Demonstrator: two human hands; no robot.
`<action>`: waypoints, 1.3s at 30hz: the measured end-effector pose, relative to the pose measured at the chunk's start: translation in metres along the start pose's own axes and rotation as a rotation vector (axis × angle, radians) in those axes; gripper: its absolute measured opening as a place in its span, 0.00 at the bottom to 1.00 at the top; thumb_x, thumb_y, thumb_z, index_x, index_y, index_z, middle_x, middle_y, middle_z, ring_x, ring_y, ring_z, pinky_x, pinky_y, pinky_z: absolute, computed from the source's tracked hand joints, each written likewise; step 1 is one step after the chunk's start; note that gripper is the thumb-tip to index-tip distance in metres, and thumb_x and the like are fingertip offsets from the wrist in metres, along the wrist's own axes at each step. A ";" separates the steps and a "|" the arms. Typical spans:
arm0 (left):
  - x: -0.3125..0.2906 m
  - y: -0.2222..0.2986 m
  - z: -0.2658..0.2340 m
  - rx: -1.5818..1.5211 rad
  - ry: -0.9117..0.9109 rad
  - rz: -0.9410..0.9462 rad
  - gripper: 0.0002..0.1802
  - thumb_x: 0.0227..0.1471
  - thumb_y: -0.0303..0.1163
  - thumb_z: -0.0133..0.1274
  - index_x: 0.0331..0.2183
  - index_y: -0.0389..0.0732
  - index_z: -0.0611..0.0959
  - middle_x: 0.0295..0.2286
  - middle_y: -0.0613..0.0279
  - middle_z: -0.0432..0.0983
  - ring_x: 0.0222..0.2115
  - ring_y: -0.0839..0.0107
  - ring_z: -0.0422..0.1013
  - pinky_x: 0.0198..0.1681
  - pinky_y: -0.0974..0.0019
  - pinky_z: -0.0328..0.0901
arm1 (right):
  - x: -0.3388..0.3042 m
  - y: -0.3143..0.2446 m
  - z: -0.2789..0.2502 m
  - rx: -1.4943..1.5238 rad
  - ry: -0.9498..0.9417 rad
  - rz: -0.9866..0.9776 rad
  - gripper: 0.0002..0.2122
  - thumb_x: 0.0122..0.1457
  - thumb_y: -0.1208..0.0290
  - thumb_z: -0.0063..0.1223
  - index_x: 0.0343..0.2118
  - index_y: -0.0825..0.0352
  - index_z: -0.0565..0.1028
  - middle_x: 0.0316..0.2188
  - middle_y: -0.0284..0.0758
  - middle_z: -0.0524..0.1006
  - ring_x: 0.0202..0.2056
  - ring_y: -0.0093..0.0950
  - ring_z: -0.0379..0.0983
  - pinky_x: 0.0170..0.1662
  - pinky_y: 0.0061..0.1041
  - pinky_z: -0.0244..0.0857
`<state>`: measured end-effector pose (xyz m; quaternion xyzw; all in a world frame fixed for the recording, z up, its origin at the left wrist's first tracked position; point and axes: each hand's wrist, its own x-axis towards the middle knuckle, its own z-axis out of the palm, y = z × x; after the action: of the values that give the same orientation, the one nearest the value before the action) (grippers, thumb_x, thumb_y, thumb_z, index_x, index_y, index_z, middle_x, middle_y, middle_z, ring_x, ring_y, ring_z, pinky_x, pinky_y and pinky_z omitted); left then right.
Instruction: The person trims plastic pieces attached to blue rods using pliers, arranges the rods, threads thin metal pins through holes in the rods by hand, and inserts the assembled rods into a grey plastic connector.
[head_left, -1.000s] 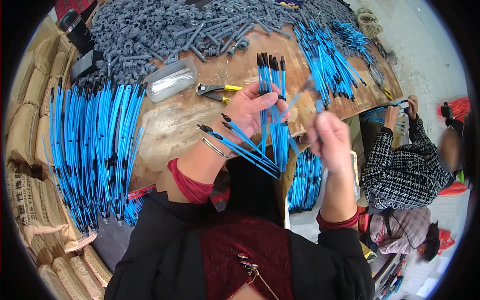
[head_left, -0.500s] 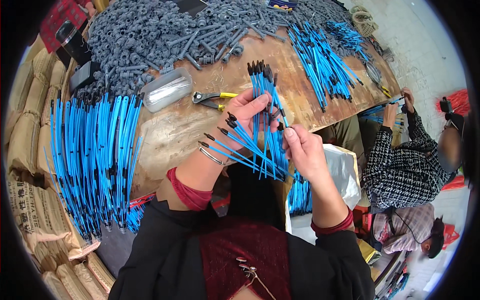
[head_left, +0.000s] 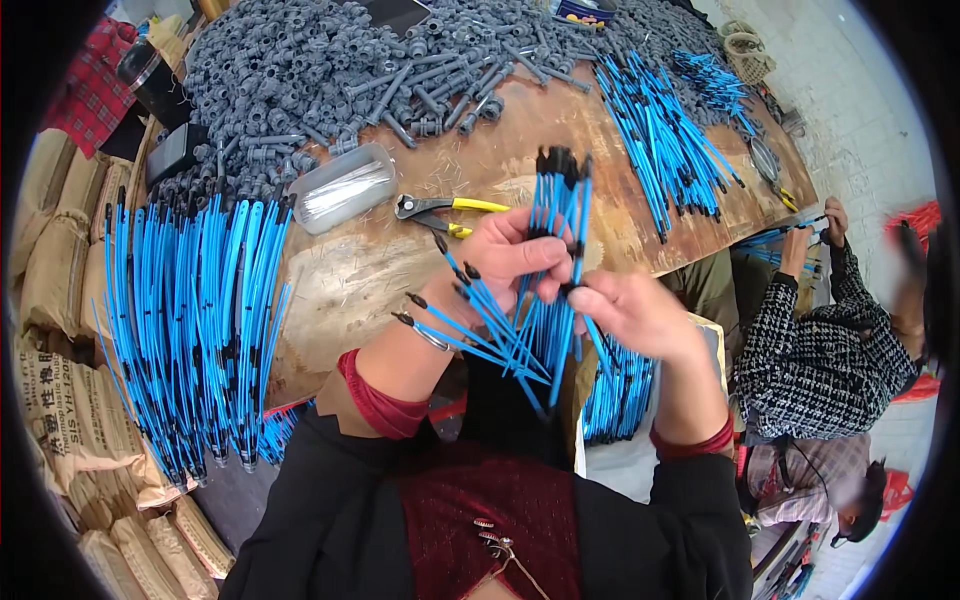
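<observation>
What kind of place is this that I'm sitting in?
Most likely a small workshop where parts are worked by hand: a big heap of grey parts covers the back of a wooden worktable, brown sacks are stacked at the left, and a co-worker sits nearby.

strips (head_left: pixel 548 325): blue, black-tipped | pliers (head_left: pixel 465 204): yellow-handled | parts (head_left: pixel 285 85): grey | shirt (head_left: pixel 800 478): seemingly plaid

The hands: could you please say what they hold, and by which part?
The left hand grips blue rods below their black upper tips; the right hand pinches at least one lower down.
</observation>
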<state>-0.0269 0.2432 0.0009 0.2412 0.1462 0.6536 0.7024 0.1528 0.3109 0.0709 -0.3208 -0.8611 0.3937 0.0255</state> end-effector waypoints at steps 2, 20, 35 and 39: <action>-0.002 0.001 0.002 0.010 -0.054 -0.030 0.07 0.50 0.26 0.51 0.34 0.37 0.76 0.26 0.53 0.77 0.22 0.66 0.74 0.26 0.67 0.70 | 0.023 0.018 -0.032 0.204 -0.009 0.009 0.17 0.59 0.59 0.44 0.25 0.70 0.72 0.16 0.32 0.74 0.20 0.21 0.73 0.23 0.21 0.65; 0.011 0.002 0.008 0.163 0.129 -0.003 0.13 0.49 0.32 0.54 0.36 0.37 0.74 0.26 0.55 0.77 0.24 0.70 0.74 0.28 0.69 0.69 | 0.134 0.119 -0.097 -0.567 0.841 0.157 0.13 0.52 0.64 0.51 0.36 0.68 0.74 0.29 0.45 0.76 0.33 0.40 0.73 0.36 0.34 0.65; -0.071 -0.015 0.070 0.292 0.200 0.122 0.09 0.51 0.31 0.53 0.36 0.40 0.75 0.27 0.59 0.76 0.27 0.71 0.73 0.31 0.70 0.69 | -0.075 -0.010 0.043 0.285 0.280 -0.169 0.10 0.59 0.69 0.44 0.26 0.71 0.71 0.16 0.28 0.70 0.19 0.16 0.65 0.23 0.17 0.59; -0.117 -0.026 0.076 0.317 0.256 0.269 0.09 0.49 0.28 0.53 0.36 0.40 0.75 0.28 0.60 0.76 0.30 0.71 0.73 0.33 0.70 0.68 | -0.083 -0.025 0.079 0.370 0.206 -0.263 0.10 0.59 0.70 0.44 0.25 0.71 0.71 0.17 0.28 0.71 0.21 0.16 0.65 0.24 0.16 0.59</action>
<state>0.0222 0.1152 0.0383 0.2807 0.3012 0.7354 0.5381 0.1820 0.1985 0.0514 -0.2342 -0.8016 0.5030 0.2226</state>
